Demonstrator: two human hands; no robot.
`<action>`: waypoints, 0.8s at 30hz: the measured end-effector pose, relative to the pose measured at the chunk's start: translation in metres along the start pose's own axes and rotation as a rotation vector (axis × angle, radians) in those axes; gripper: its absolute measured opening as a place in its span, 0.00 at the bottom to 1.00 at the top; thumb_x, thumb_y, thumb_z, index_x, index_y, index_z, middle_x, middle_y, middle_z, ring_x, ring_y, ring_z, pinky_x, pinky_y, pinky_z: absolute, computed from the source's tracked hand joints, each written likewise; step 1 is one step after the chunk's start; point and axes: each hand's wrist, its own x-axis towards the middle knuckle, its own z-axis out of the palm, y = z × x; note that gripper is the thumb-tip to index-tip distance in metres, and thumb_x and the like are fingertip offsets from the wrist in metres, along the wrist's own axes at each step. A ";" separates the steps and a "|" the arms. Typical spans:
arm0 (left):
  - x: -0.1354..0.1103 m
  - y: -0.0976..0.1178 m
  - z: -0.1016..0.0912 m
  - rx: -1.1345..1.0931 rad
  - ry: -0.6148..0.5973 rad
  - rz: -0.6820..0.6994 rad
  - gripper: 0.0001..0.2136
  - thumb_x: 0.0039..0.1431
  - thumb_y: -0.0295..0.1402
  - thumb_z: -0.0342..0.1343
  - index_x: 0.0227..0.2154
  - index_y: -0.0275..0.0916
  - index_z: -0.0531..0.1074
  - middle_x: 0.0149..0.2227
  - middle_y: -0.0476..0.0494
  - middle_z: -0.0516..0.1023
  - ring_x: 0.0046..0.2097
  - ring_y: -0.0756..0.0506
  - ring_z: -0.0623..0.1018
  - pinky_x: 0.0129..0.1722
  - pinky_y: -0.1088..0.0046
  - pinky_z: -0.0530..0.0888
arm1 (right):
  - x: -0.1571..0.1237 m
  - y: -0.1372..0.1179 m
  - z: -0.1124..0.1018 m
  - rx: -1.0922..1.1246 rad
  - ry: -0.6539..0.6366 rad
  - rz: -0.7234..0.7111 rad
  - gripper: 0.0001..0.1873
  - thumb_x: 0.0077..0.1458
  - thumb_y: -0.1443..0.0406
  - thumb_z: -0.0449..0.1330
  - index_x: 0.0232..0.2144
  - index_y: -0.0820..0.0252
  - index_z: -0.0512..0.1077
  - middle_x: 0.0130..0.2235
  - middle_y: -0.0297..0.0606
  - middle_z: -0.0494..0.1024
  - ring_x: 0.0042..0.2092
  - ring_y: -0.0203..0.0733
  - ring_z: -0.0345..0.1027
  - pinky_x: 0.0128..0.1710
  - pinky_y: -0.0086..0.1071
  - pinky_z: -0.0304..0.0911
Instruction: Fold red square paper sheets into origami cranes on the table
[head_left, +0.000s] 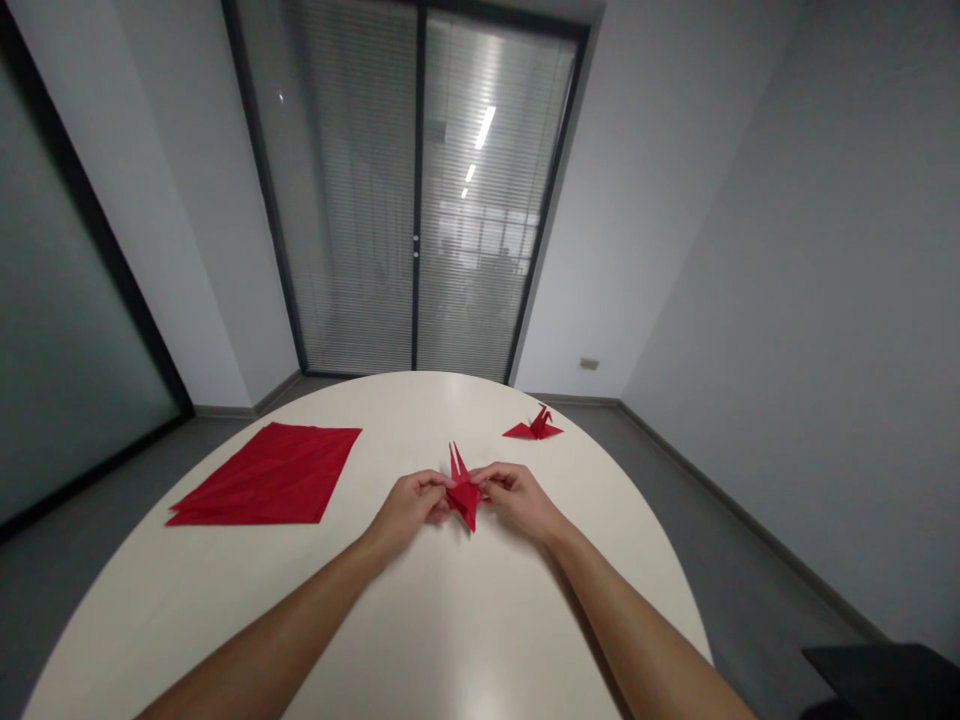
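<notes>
Between my two hands is a partly folded red origami crane (464, 494), just above the table. Two narrow points stick up at its far end, and a wider point faces me. My left hand (416, 503) pinches its left side between thumb and fingers. On the right side, my right hand (516, 494) holds it in a similar pinch. The fingertips cover parts of the folded paper's edges.
A round white table (405, 620) spreads under my arms. Red paper sheets (277, 475) lie stacked at the left. Toward the far right sits a finished red paper crane (537, 428) with spread wings. A black object (889, 680) shows at the lower right corner.
</notes>
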 end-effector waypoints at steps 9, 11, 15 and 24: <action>0.001 -0.005 0.003 0.005 0.011 0.096 0.20 0.42 0.42 0.70 0.33 0.38 0.68 0.28 0.46 0.80 0.28 0.48 0.78 0.28 0.74 0.70 | 0.000 -0.001 0.002 0.040 -0.037 0.028 0.18 0.49 0.52 0.70 0.34 0.60 0.79 0.42 0.42 0.82 0.40 0.42 0.75 0.43 0.39 0.69; 0.000 -0.005 0.003 0.008 0.018 0.123 0.21 0.43 0.42 0.70 0.35 0.39 0.68 0.30 0.45 0.81 0.30 0.46 0.79 0.29 0.73 0.71 | 0.000 0.000 0.004 0.016 -0.024 -0.002 0.18 0.49 0.53 0.71 0.35 0.60 0.77 0.41 0.41 0.81 0.39 0.42 0.74 0.44 0.38 0.68; -0.002 -0.003 0.002 -0.005 0.025 0.143 0.21 0.43 0.41 0.69 0.37 0.40 0.68 0.33 0.43 0.83 0.34 0.43 0.82 0.32 0.72 0.72 | 0.001 0.002 0.008 0.054 0.037 -0.013 0.24 0.45 0.56 0.73 0.42 0.56 0.71 0.40 0.37 0.80 0.35 0.38 0.73 0.38 0.33 0.67; 0.000 0.001 0.004 0.139 0.104 0.178 0.18 0.43 0.46 0.67 0.31 0.37 0.75 0.30 0.42 0.80 0.33 0.43 0.78 0.31 0.70 0.71 | 0.002 -0.002 0.009 0.020 0.084 -0.020 0.26 0.43 0.59 0.74 0.44 0.58 0.72 0.36 0.36 0.82 0.34 0.39 0.75 0.39 0.35 0.67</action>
